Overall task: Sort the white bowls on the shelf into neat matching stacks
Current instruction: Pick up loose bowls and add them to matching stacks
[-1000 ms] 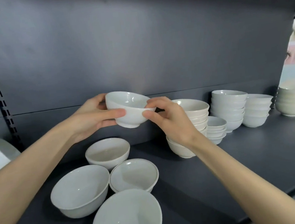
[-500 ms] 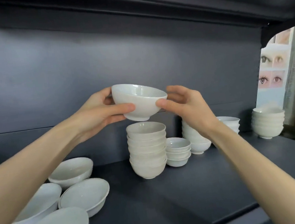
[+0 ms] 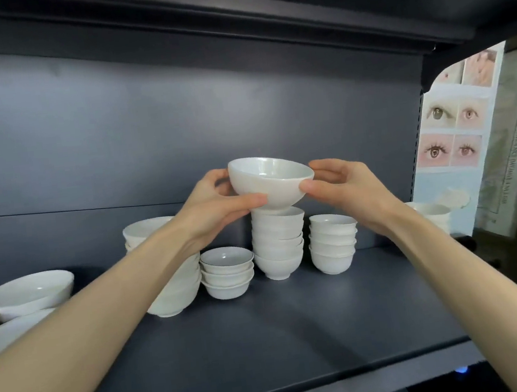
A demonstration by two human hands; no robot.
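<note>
White bowl (image 3: 272, 182) sits mouth up, its rim tipped lower on the right and its round foot directly over a tall stack (image 3: 279, 245) of like bowls near the back edge of the shelf (image 3: 267, 334); whether it touches I cannot tell. It is plain, glossy and deep-sided. Left hand (image 3: 216, 207) and right hand (image 3: 343, 185) pinch its opposite walls, thumbs in front, fingers behind.

A glossy white bowl (image 3: 270, 183) hangs tilted just over the tall stack (image 3: 278, 245) near the shelf's (image 3: 268, 341) back edge.
</note>
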